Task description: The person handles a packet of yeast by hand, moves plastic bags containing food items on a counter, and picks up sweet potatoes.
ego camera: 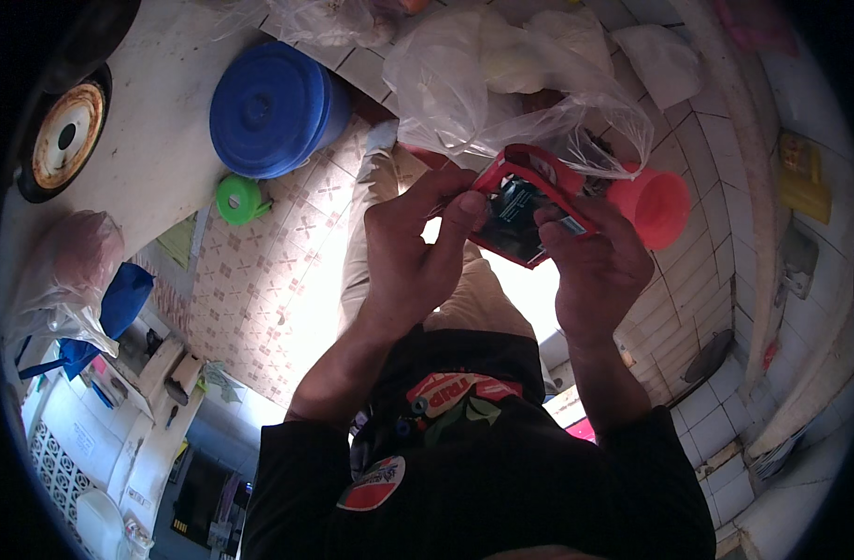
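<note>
A red and dark plastic packet [514,210] is held up between my two hands, over the tiled worktop's near edge. Its upper edge gapes, so it looks unsealed; what is inside cannot be seen. My left hand [423,245] pinches the packet's left side between thumb and fingers. On the right side, my right hand [595,259] grips it, with the thumb across the front. Beyond the packet lie clear plastic bags [462,77] with pale contents. A red plastic cup [661,206] lies or leans just right of my right hand.
A blue lidded bucket [262,108] stands to the left, beside a small green round container [238,199]. Farther left are a rusty metal ring on a black round object [69,136] and a pinkish plastic bag [83,245]. A yellow plastic object [805,175] is at the far right.
</note>
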A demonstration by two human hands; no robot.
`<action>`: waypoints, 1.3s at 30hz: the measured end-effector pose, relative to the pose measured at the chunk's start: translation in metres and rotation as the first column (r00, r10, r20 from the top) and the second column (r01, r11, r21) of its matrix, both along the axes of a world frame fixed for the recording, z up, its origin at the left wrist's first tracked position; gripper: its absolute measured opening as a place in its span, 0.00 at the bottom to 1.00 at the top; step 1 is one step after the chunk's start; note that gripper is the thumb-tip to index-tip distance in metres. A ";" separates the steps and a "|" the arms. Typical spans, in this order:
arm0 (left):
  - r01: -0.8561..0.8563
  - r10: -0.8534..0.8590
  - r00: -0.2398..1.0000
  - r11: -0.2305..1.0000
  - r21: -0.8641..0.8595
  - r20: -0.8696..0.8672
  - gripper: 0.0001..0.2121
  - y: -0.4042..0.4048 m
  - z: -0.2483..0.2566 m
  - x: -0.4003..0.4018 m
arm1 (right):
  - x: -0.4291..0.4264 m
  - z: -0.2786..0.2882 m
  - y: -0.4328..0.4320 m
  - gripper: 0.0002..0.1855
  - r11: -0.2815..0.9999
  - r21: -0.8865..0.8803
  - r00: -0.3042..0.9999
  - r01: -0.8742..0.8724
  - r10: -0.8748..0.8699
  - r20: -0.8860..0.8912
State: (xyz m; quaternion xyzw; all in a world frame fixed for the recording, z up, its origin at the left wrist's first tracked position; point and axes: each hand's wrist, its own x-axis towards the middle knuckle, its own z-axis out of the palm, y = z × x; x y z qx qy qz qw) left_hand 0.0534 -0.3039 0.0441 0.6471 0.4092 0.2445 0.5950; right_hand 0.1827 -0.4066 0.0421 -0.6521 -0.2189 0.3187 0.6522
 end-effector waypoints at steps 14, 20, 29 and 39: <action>0.006 -0.012 0.999 0.988 0.157 0.040 0.11 -0.011 0.000 -0.002 | 0.005 0.001 0.010 0.15 0.992 0.091 0.857 -0.091 0.032 0.515; 0.076 -0.076 0.997 0.996 0.037 0.010 0.11 -0.014 0.007 -0.004 | -0.003 0.004 -0.006 0.15 0.999 -0.026 0.999 -0.047 0.047 -0.015; 0.042 -0.033 0.992 0.997 0.071 -0.118 0.15 -0.025 0.020 0.005 | -0.001 0.004 -0.001 0.12 0.989 -0.147 0.944 -0.024 -0.026 -0.328; 0.099 0.068 0.956 0.841 -0.532 0.286 0.11 -0.023 0.019 -0.008 | -0.008 0.010 -0.003 0.11 0.999 -0.036 0.975 -0.012 0.004 -0.223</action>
